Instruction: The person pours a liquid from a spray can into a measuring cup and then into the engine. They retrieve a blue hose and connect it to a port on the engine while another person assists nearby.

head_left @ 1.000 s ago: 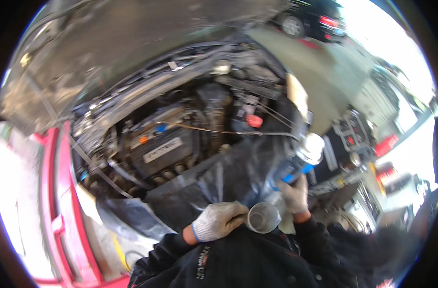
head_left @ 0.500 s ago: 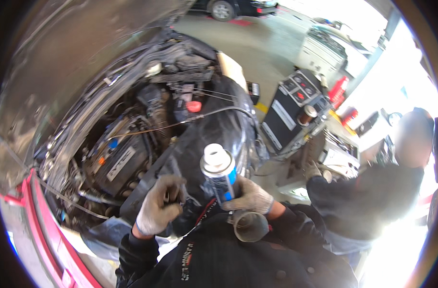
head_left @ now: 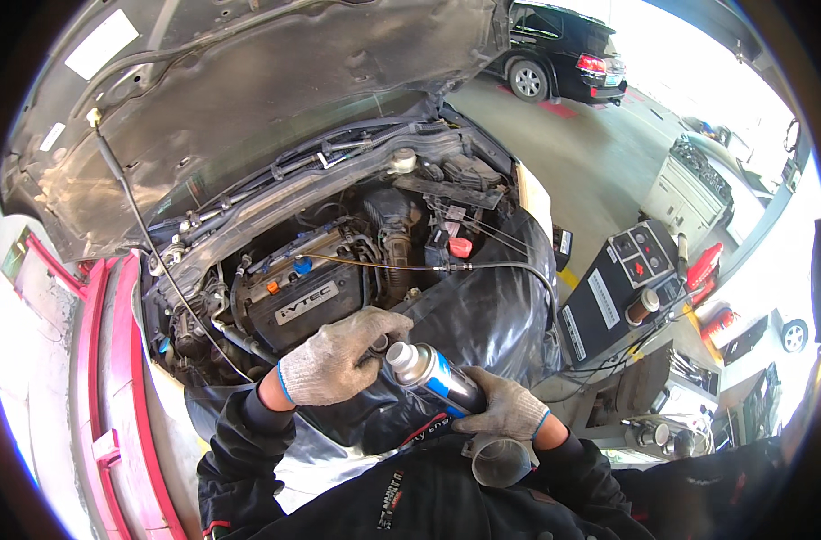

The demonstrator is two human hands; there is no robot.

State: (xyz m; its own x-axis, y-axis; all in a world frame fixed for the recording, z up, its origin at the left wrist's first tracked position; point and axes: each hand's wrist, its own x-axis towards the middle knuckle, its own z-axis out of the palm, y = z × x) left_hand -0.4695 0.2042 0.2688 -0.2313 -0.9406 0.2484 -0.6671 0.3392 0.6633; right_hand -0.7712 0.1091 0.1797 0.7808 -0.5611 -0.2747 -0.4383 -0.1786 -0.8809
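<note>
Inside a garage, a red frame (head_left: 136, 387) is seen left of an open engine bay (head_left: 266, 214). Over the black cover (head_left: 487, 310) draped along the bay's front edge, a small round piece (head_left: 380, 343) is pinched by the curled fingers of the left hand (head_left: 331, 357); beside it, a blue-and-black can (head_left: 442, 379) is clamped in the fingers of the right hand (head_left: 503, 405), above a translucent cup (head_left: 500, 463).
</note>
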